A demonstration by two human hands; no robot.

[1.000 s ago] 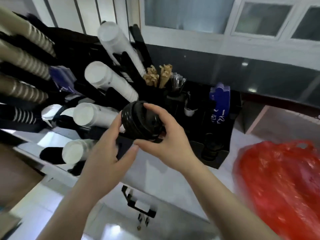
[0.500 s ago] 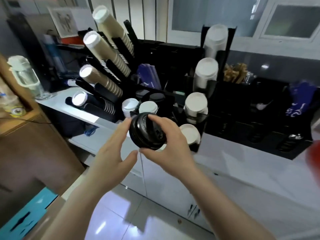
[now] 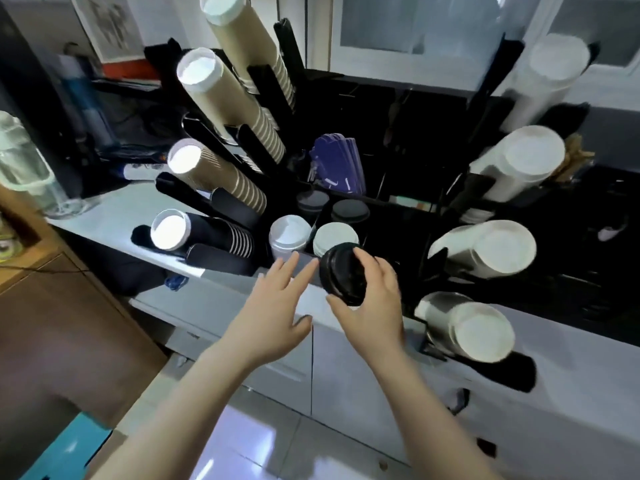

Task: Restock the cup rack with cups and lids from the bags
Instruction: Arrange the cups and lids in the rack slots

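Observation:
My right hand (image 3: 372,303) grips a stack of black lids (image 3: 341,273) by its rim, just in front of the black cup rack (image 3: 398,216). Beside it, my left hand (image 3: 277,306) hovers with straight spread fingers and holds nothing. Right behind the black stack, the rack's middle slots hold white lid stacks (image 3: 289,230) and dark lid stacks (image 3: 349,211). Tan and black ribbed cup stacks (image 3: 228,98) fan out on the rack's left. White cup stacks (image 3: 498,249) lean out on its right.
The rack stands on a white counter (image 3: 214,289) with cabinet doors below. A clear water bottle (image 3: 24,168) stands at the far left beside a wooden cabinet (image 3: 52,341). Purple sleeves (image 3: 341,168) sit in the rack's middle. A blue object (image 3: 65,452) lies on the floor.
The view swung left, from the red bag to the rack's middle. My right hand carried the black lids toward the lid slots. My left hand came off the stack and opened.

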